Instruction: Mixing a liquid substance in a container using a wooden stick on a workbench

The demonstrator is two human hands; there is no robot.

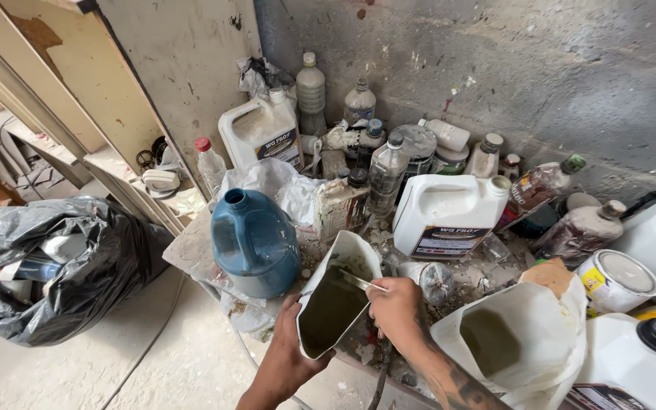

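A cut-open white jug holding murky greenish liquid is gripped at its lower edge by the closed fingers of the left hand, out over the counter's front edge, while a thin metal tool is pinched in the right hand above its mouth. A blue jug stands just beside it toward the left corner, two white labelled jugs are ranged behind among dusty bottles, and a second cut container lies at the right. Little bare counter is left between them; open floor is seen beyond the left edge, beside a black rubbish bag.
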